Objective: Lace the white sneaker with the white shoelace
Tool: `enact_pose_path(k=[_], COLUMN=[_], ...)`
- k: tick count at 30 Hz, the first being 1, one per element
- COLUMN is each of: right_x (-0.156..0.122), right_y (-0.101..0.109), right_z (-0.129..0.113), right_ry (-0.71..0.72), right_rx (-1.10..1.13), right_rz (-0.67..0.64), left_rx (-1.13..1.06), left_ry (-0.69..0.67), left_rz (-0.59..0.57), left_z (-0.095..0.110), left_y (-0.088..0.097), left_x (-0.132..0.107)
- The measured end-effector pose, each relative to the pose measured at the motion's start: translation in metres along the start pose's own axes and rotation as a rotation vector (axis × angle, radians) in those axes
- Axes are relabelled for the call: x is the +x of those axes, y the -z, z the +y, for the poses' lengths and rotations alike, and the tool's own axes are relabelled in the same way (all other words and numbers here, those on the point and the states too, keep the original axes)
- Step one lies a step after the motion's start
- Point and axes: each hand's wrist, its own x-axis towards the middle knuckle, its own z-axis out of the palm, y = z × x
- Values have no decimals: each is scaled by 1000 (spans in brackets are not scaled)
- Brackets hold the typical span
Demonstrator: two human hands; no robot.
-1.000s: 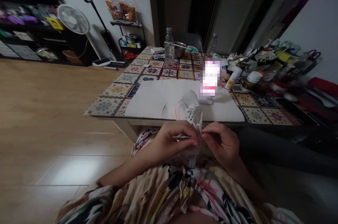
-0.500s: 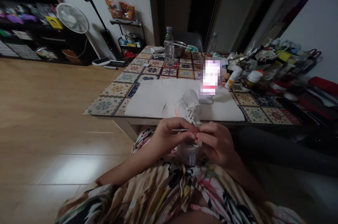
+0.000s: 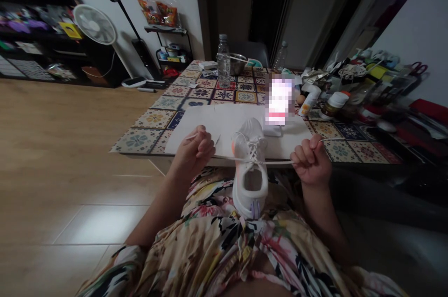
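Observation:
A white sneaker [image 3: 251, 171] with orange on its side and a purple heel tab rests between the table edge and my lap, toe pointing away. Its laces are threaded through the upper eyelets. To its left, my left hand [image 3: 196, 147] is closed in a fist on one end of the shoelace. My right hand [image 3: 311, 159] grips the other end on the right side, with a white shoelace [image 3: 280, 162] stretched taut from the shoe's collar to the fist. A loose tip sticks out past the right thumb.
A white sheet [image 3: 196, 122] covers the near part of the patterned table [image 3: 140, 136]. Behind the shoe stands a lit phone [image 3: 279, 101] on a stand. Farther back are a plastic bottle [image 3: 224, 61] and a metal bowl [image 3: 238, 64]. Jars and clutter, including a white jar [image 3: 334, 104], crowd the right side.
My hands were together over the shoe's opening, fingers working at the laces. Now they have moved apart to left and right, pulling the lace ends outward and uncovering the shoe.

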Motion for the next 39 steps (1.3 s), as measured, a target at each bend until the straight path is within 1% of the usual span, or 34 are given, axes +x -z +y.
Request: enact_pose_path(k=[3, 6, 9, 11, 13, 14, 16, 18, 21, 23, 25, 27, 30, 32, 34, 36, 37, 39], right_x=[-2, -4, -5, -6, -8, -9, -11, -11, -9, -7, -5, -5, -8, -11, -13, -15, -16, -16], right_y=[13, 12, -1, -11, -18, -20, -21, -18, -8, -1, 3, 3, -8, -19, -29, -37, -40, -45], right_z=[-1, -2, -1, -1, -1, -1, -1, -1, -1, -2, -1, 1, 9, 18, 25, 31, 33, 34], right_ry=[-35, -133, -221, -265, -297, -319, -384, -457, -517, -516, -465, -393, -356, -352, -344, -345, -344, -315], right_rx=[-134, -297, -465, -652, -817, -859, -873, -833, -796, -743, -607, -439, -227, -118, -64, -77, -100, -175], right_rz=[-136, -275, -307, -324, -342, -346, -329, -304, -327, -385, -427, -398, -268, -171, -53, 68, 102, 114], left_rx=[163, 426, 803, 1036, 1181, 1224, 1273, 1284, 1206, 1112, 991, 828, 557, 446, 398, 388, 399, 452], left_ry=[-3, 66, 181, 202, 177, 164, 162, 143, 12, -71, -98, -82, -33, 3, 26, 19, 3, -45], left_rz=[17, -43, -174, -268, -337, -360, -395, -449, -581, -641, -652, -627, -553, -490, -418, -366, -358, -366], left_z=[4, 1, -4, -7, -10, -11, -11, -8, 0, 5, 7, 4, -11, -23, -34, -42, -44, -45], left_y=[13, 14, 7, 2, -1, -1, 0, 2, 4, 4, 2, -3, -13, -20, -25, -29, -29, -31], left_x=[-1, -4, -6, -7, -6, -6, -5, -5, -4, -4, -4, -4, -4, -4, -4, -4, -3, -3])
